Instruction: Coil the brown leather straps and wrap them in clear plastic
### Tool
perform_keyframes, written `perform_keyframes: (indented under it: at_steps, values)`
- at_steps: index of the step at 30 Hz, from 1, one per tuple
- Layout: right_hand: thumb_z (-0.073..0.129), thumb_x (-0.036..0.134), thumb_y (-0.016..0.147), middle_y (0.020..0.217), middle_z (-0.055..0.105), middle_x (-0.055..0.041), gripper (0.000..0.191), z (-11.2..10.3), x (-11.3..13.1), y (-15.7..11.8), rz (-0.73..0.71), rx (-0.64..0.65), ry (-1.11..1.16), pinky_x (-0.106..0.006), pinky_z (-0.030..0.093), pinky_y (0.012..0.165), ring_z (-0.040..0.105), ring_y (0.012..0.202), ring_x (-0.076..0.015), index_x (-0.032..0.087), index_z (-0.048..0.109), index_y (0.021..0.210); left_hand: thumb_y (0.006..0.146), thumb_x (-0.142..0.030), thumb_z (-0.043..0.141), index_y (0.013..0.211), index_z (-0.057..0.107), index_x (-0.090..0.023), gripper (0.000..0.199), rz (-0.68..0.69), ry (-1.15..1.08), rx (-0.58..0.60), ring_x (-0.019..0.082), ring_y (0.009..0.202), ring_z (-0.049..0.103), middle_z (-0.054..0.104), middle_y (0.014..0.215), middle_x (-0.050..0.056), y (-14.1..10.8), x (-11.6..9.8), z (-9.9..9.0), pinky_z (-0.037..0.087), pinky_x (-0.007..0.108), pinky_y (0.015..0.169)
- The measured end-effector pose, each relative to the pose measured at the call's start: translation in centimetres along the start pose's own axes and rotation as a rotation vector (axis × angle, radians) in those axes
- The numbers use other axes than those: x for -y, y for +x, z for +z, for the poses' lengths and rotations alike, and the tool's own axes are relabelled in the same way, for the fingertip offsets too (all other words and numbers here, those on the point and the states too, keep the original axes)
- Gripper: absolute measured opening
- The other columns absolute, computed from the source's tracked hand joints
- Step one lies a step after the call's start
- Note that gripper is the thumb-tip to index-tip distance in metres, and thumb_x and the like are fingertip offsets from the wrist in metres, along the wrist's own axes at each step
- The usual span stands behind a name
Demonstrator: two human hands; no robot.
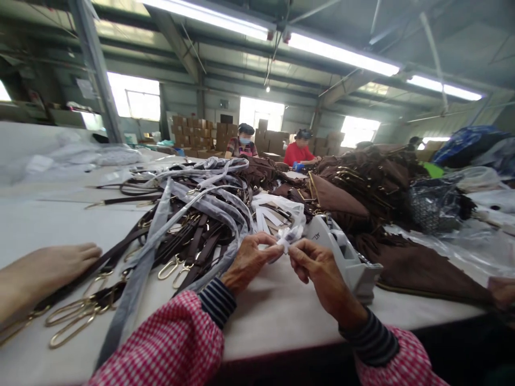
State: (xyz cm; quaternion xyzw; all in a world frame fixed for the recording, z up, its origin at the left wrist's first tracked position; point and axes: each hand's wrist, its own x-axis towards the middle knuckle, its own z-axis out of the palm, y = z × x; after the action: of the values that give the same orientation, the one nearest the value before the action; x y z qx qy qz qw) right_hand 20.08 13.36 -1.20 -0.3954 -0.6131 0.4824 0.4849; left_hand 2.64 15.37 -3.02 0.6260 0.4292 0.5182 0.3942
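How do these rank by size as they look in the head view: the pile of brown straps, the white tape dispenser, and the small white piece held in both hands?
1. pile of brown straps
2. white tape dispenser
3. small white piece, pinched between left hand and right hand

The dispenser sits close to the camera, yet the order stays clear.

No legible text; faint dark mark on white tape dispenser (pixel 341 252) too small to read

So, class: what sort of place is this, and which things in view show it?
Probably a bag-making workshop: piled brown straps with gold clasps, heaped brown bags, stacked cartons behind, people working along the long table.
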Motion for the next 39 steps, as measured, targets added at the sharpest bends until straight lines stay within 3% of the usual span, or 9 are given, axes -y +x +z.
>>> perform_keyframes:
  at_steps: [9,17,21,24,28,39]
  values:
    - [0.083,0.061,0.071,0.052,0.053,0.0045,0.052,-0.7,-0.3,0.9,0.110,-0.057,-0.053,-0.022,0.018,0.039,0.033,0.040,-0.0049,0.019,0.054,0.062,0.079,-0.039,0.073,0.068,0.073,-0.017,0.024,0.027,-0.001,0.028,0.021,0.086,0.061,0.070,0.084,0.004,-0.2,-0.1,0.1,0.045,0.033,0.081]
    - [0.085,0.056,0.070,0.052,0.053,0.0045,0.050,-0.4,-1.0,1.3,0.137,-0.063,-0.007,-0.021,0.017,0.040,0.032,0.041,-0.0046,0.019,0.053,0.063,0.080,-0.041,0.073,0.073,0.074,-0.017,0.025,0.029,-0.004,0.024,0.021,0.088,0.060,0.069,0.087,0.004,-0.1,0.2,-0.1,0.044,0.032,0.082]
    - [0.084,0.058,0.071,0.051,0.050,0.0060,0.051,-0.4,-1.5,1.4,0.140,-0.058,0.019,-0.020,0.017,0.039,0.031,0.040,-0.0039,0.019,0.053,0.064,0.080,-0.047,0.074,0.069,0.067,-0.016,0.034,-0.023,-0.065,0.050,0.016,0.072,0.054,0.062,0.076,0.002,-0.2,0.4,0.1,0.042,0.029,0.067]
    - [0.085,0.059,0.070,0.049,0.046,0.0077,0.052,-0.5,-1.6,1.6,0.131,-0.055,0.045,-0.019,0.015,0.039,0.029,0.040,-0.0030,0.018,0.053,0.063,0.082,-0.057,0.068,0.073,0.065,-0.015,0.043,-0.098,-0.146,0.131,0.015,0.060,0.052,0.058,0.068,0.001,-0.3,0.6,0.3,0.040,0.027,0.056]
    - [0.086,0.059,0.068,0.049,0.045,0.0089,0.053,-0.5,-1.9,2.1,0.142,-0.027,0.102,-0.019,0.013,0.038,0.026,0.039,-0.0017,0.018,0.052,0.065,0.083,-0.060,0.067,0.075,0.064,-0.014,0.047,-0.153,-0.224,0.179,0.015,0.062,0.055,0.060,0.071,0.002,-0.4,0.7,0.5,0.044,0.026,0.057]
    - [0.081,0.063,0.077,0.055,0.054,0.0081,0.051,0.1,-4.3,1.8,0.265,0.020,0.248,-0.015,0.022,0.032,0.037,0.036,-0.0033,0.019,0.057,0.083,0.084,-0.052,0.073,0.077,0.068,-0.014,0.039,-0.167,-0.318,0.155,0.013,0.064,0.053,0.063,0.072,0.002,-0.2,1.5,0.2,0.040,0.025,0.059]
